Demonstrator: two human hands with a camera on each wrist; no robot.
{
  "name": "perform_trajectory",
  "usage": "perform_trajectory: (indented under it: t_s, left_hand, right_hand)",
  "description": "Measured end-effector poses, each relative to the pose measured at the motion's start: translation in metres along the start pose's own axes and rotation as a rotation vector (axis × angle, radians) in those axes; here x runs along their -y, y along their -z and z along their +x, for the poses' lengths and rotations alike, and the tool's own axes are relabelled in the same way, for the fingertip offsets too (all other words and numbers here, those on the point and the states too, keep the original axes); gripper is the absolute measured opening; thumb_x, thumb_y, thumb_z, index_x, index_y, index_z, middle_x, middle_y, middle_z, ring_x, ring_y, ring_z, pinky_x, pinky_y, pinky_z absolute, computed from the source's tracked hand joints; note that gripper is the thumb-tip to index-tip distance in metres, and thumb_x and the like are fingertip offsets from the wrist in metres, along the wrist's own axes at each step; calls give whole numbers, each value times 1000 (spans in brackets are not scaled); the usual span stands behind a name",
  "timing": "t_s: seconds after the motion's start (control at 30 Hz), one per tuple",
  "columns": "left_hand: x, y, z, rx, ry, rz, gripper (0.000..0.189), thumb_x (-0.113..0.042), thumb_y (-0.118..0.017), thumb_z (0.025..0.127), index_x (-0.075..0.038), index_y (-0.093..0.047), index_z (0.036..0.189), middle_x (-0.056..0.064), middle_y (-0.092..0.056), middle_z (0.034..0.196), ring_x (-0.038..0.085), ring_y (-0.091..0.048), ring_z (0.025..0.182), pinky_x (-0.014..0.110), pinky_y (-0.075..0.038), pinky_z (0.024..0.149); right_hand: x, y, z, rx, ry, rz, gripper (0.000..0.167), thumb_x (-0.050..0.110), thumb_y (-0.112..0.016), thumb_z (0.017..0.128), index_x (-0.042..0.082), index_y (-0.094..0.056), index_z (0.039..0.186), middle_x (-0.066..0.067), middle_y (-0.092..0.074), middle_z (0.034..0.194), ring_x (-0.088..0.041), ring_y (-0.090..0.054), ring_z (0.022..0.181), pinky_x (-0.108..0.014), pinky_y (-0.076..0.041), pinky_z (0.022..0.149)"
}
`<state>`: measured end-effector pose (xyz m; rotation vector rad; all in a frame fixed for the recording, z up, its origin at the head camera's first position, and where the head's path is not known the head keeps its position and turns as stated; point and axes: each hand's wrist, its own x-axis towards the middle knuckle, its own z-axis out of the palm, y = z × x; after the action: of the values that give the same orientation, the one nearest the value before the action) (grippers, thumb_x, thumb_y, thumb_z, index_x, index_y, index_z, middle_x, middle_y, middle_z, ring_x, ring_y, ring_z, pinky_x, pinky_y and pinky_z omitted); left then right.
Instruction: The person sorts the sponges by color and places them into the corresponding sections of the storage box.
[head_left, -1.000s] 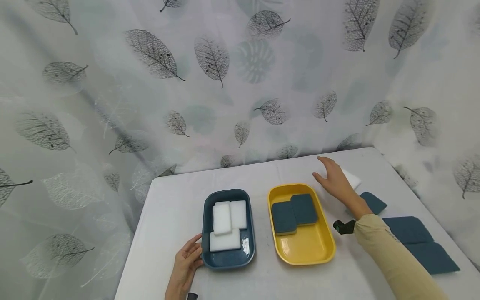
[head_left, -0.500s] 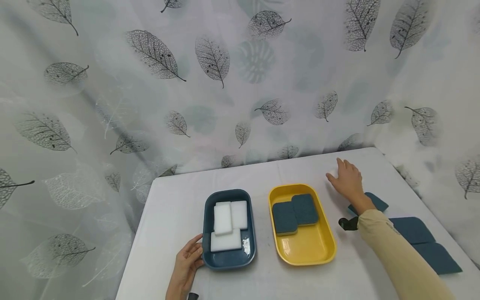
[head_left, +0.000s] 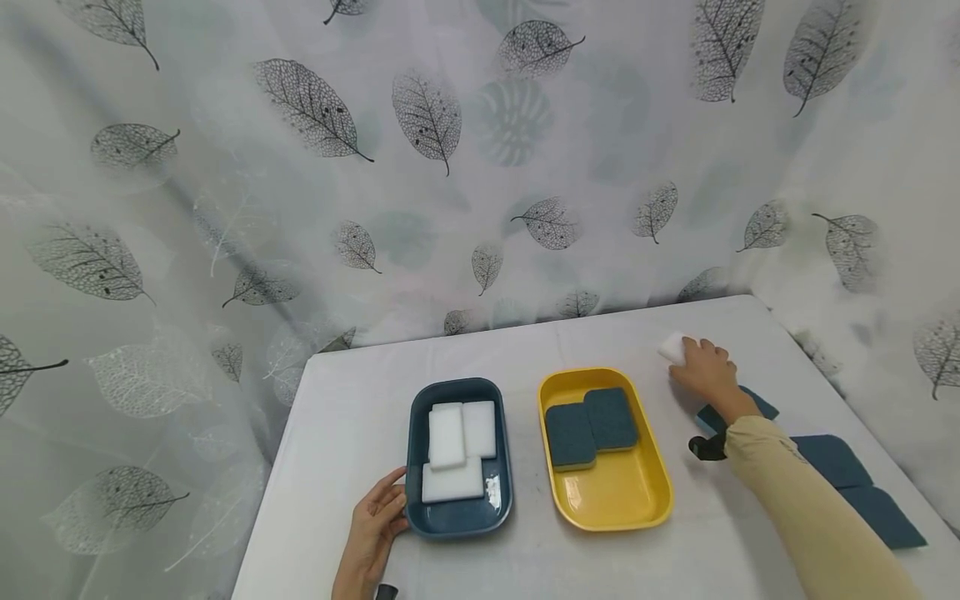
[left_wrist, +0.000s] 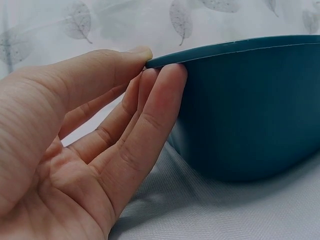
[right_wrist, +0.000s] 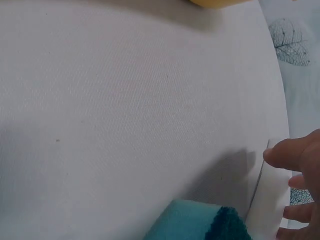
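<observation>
My left hand [head_left: 373,518] pinches the left rim of a dark blue tray [head_left: 459,523], thumb on top and fingers below the lip, as the left wrist view shows at the blue rim [left_wrist: 210,50]. Three white sponges [head_left: 452,479] lie in that tray, one partly over another. At the far right of the table, my right hand [head_left: 703,369] grips another white sponge [head_left: 672,348], which sticks out past the fingers. In the right wrist view, thumb [right_wrist: 285,152] and fingers lie on either side of the white sponge [right_wrist: 267,200].
A yellow tray [head_left: 611,504] with two dark blue-green sponges [head_left: 592,427] stands right of the blue tray. More dark sponges [head_left: 862,487] lie at the table's right, one [head_left: 759,402] partly behind my right wrist. A leaf-print curtain [head_left: 480,183] hangs behind the table.
My right hand has moved right, come down over the white sponge and taken hold of it; the sponge has shifted left. My left hand stays on the blue tray.
</observation>
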<state>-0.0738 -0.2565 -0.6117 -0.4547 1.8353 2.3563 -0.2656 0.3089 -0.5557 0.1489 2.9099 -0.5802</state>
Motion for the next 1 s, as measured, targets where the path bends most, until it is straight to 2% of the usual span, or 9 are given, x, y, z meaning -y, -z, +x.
perform_trajectory:
  t_s: [0.2, 0.4, 0.63, 0.77, 1.0]
  left_hand:
    - [1, 1, 0, 5, -11, 3, 41, -4, -68, 97, -16, -64, 136, 1, -73, 104, 7, -70, 82, 20, -60, 65]
    - [3, 1, 1, 7, -19, -3, 38, -4, -67, 98, -21, -67, 132, 0, -74, 104, 7, -70, 81, 19, -59, 64]
    - [4, 3, 2, 34, -33, 2, 45, -5, -66, 99, -8, -57, 143, -1, -74, 106, 6, -71, 83, 20, -60, 66]
    - [5, 4, 3, 45, -33, 3, 47, -5, -65, 100, -6, -54, 145, -1, -74, 106, 6, -71, 84, 19, -60, 66]
    - [3, 3, 2, 22, -27, 14, 51, -4, -67, 98, -4, -53, 147, 1, -73, 106, 8, -70, 83, 20, -60, 66]
  right_hand:
    - [-4, -1, 1, -13, -1, -22, 62, 13, -50, 94, -14, -33, 147, -46, -39, 142, -68, -40, 124, -77, -42, 98]
    - [-5, 2, 0, -35, 2, -23, 61, 10, -50, 94, -14, -36, 148, -45, -41, 143, -65, -44, 122, -76, -44, 96]
    - [-6, 0, 0, -58, -10, -29, 58, 10, -52, 95, -13, -39, 147, -44, -42, 143, -64, -46, 120, -75, -45, 95]
    - [-6, 0, -1, -82, -8, -33, 57, 11, -53, 95, -11, -41, 146, -44, -43, 142, -63, -47, 119, -75, -46, 94]
    - [-6, 0, -6, -121, 14, -29, 57, 14, -57, 95, -9, -43, 145, -44, -43, 141, -65, -45, 121, -79, -43, 95]
